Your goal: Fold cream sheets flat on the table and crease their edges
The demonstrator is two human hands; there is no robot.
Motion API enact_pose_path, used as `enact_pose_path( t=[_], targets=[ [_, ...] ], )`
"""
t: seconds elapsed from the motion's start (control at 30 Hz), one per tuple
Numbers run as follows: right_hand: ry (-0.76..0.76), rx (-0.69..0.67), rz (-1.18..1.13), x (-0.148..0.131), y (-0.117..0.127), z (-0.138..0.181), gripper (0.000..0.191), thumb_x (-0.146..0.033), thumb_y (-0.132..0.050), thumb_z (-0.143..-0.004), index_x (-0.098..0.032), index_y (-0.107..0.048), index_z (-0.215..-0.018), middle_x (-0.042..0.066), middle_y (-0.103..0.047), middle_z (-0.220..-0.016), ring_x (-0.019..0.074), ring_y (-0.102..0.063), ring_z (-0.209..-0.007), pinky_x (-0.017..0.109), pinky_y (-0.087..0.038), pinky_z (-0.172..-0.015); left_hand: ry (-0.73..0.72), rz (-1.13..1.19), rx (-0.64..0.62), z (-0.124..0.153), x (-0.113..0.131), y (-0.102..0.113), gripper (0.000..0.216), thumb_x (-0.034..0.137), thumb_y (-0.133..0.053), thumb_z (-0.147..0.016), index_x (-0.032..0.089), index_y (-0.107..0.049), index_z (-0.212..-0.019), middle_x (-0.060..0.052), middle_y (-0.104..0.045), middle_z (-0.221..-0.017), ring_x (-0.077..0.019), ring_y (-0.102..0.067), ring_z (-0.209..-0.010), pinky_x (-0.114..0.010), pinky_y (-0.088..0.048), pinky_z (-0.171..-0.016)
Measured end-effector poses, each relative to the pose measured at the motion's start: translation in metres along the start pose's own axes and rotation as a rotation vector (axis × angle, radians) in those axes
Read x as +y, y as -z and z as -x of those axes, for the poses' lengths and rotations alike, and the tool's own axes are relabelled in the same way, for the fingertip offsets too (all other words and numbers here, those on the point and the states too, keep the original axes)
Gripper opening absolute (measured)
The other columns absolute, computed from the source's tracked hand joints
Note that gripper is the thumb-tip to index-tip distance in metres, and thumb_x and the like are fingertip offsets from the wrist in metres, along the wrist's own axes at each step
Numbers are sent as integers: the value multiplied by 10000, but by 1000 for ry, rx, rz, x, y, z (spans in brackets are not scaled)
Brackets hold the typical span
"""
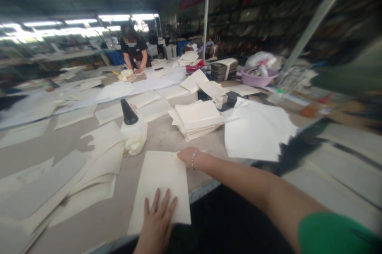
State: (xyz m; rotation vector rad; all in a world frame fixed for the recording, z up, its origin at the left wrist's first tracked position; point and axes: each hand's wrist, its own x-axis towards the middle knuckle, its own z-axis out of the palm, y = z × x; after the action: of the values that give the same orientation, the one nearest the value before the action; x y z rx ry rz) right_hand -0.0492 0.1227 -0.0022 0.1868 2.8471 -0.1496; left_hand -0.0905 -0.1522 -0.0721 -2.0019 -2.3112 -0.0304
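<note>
A cream rectangular sheet [159, 184] lies on the grey table [98, 214] near its front edge. My left hand [158, 216] rests flat on the sheet's near end with fingers spread, open. My right hand [186, 155], with a thin bracelet at the wrist, reaches to the sheet's far right corner; its fingers are curled over the corner, pinching it. A white glue bottle [133, 130] with a black cone nozzle stands just beyond the sheet.
Cream sheets [95, 166] lie overlapped at left. A stack of sheets [197, 119] and loose white paper [256, 130] sit at right. A purple basin [259, 77] stands far right. Another person [134, 53] works at the table's far end.
</note>
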Motion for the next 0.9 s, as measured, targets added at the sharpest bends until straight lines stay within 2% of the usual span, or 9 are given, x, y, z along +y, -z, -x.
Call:
enact_pose_path(
  t=[0.1,0.27,0.43,0.57,0.67,0.77,0.83,0.9],
  targets=[
    [-27,10,-20,-11,-3,12,266,-156,-573,-787,-132,-602,-1050,128,-670,-984,251,-638,-907,337,-518,-726,-10,8,-33,0,-2,0,785,61,-465,-706,354,-252,-1402,-3,-224,-1499,-380,-124,-1363,-687,-227,-977],
    [-33,14,-36,-23,-5,22,253,-152,-609,-754,-137,-604,-1007,113,-675,-949,248,-646,-875,329,-522,-712,11,18,-29,0,0,0,762,47,-439,-700,344,-302,-1387,0,-221,-1500,-380,-110,-1366,-687,-219,-980],
    [28,27,-61,-42,-21,38,370,-328,-700,-694,-150,-596,-1001,98,-673,-926,259,-649,-823,344,-526,-679,17,19,-16,0,2,1,758,42,-437,-697,343,-315,-1382,-1,-228,-1498,-378,-115,-1366,-684,-202,-990],
    [93,7,-63,-54,-28,51,191,-229,-625,-742,-158,-630,-920,92,-681,-851,248,-654,-786,317,-510,-647,41,10,-6,2,3,0,728,47,-436,-716,355,-339,-1368,3,-257,-1488,-364,-124,-1368,-672,-184,-1007],
    [23,-30,-95,-43,-17,51,109,-234,-620,-741,-171,-653,-824,83,-686,-800,247,-654,-769,300,-491,-641,93,45,-63,-6,5,5,650,128,-441,-775,376,-333,-1365,4,-271,-1482,-370,-178,-1355,-668,-244,-982],
    [-126,68,-116,-19,1,40,197,-270,-476,-870,-182,-645,-922,90,-682,-927,228,-638,-863,295,-473,-704,182,88,-109,-24,13,11,575,217,-436,-826,368,-330,-1370,-12,-293,-1475,-379,-222,-1339,-631,-300,-974],
    [-170,111,-106,-4,11,28,267,-256,-383,-921,-175,-630,-980,100,-669,-989,221,-622,-919,298,-462,-742,220,100,-106,-36,20,11,537,281,-456,-833,338,-369,-1360,-34,-310,-1468,-402,-217,-1333,-637,-283,-985],
    [-195,111,-95,6,14,14,251,-247,-405,-915,-164,-638,-961,104,-670,-982,222,-621,-924,297,-461,-747,231,94,-60,-43,26,6,538,349,-486,-822,304,-396,-1351,-59,-304,-1470,-431,-189,-1332,-664,-252,-985]
  ],
)
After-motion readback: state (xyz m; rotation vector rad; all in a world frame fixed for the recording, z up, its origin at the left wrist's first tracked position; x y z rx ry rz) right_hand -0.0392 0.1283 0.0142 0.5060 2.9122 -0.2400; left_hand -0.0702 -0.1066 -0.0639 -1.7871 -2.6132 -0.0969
